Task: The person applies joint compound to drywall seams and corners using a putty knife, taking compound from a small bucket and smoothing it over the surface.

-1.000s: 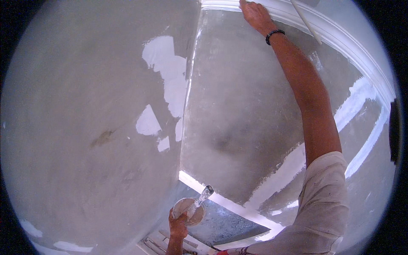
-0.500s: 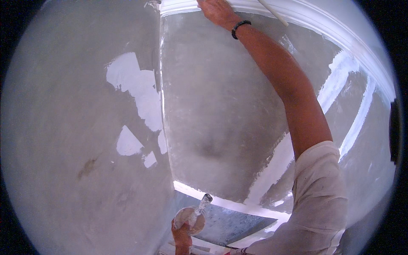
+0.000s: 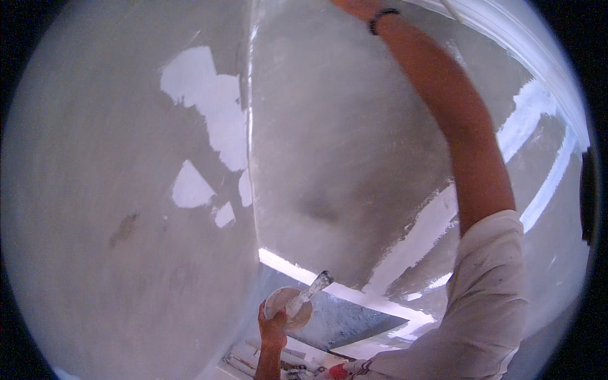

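Low in the view, my left hand (image 3: 272, 331) is closed around the side of a small round tub (image 3: 277, 303). A whitish-smeared tool (image 3: 310, 293) leans in the tub, its dark-ended handle sticking out over the rim; the part inside is hard to make out. My right arm reaches up along the grey wall (image 3: 342, 139), with a dark beaded bracelet at the wrist. Only the back part of my right hand (image 3: 356, 6) shows at the top edge. Its fingers are cut off by the frame, so anything in them is hidden.
White moulding (image 3: 506, 35) curves along the upper right, with a thin pale stick (image 3: 451, 9) beside it. White patches (image 3: 218, 114) mark the left wall, and white strips (image 3: 411, 247) the right one. Pipe-like items (image 3: 244, 361) lie far below.
The view has shifted, so my right hand and the moulding sit higher and further right, and the fingers have left the frame. My left hand still holds the tub, now showing slightly lower left fingers.
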### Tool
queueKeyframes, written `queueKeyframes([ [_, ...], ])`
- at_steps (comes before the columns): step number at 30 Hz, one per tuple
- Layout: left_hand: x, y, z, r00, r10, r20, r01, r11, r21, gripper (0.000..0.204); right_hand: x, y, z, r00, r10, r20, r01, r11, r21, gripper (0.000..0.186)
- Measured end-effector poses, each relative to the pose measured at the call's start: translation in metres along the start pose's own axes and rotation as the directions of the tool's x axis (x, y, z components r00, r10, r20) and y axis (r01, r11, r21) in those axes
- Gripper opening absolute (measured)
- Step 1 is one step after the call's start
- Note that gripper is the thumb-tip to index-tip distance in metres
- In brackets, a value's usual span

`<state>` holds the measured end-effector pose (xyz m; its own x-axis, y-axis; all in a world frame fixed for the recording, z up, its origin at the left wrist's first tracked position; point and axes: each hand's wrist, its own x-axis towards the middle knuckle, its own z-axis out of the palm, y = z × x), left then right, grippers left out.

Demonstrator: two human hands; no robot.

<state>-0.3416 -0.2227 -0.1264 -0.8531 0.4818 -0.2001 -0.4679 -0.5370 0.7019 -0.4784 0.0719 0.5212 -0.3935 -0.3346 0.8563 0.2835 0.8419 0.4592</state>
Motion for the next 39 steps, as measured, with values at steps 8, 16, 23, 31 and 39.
queueKeyframes([
  [8,0.003,0.0,0.024,1.0,-0.02,0.01,0.019,0.996,0.082,0.05,-0.015,-0.059,-0.054,0.995,0.026,0.093,-0.053,0.95,0.306,0.024],
  [16,-0.016,-0.008,0.033,0.991,-0.128,0.03,0.126,0.991,0.051,0.055,-0.253,-0.115,-0.134,0.764,-0.146,0.628,-0.479,0.526,0.703,0.028],
  [23,-0.005,-0.021,0.029,0.944,-0.289,0.157,0.252,0.943,0.217,0.052,-0.432,-0.111,-0.192,0.198,0.143,0.97,-0.962,-0.163,0.22,0.027],
  [31,0.001,-0.043,0.06,0.825,-0.48,0.298,0.351,0.848,0.396,0.054,-0.606,-0.156,-0.306,-0.208,0.65,0.731,-0.878,-0.453,0.152,0.028],
  [39,-0.022,-0.091,0.115,0.63,-0.663,0.404,0.396,0.722,0.567,0.061,-0.87,-0.304,-0.422,0.176,0.793,0.584,-0.696,0.519,-0.496,0.016],
])
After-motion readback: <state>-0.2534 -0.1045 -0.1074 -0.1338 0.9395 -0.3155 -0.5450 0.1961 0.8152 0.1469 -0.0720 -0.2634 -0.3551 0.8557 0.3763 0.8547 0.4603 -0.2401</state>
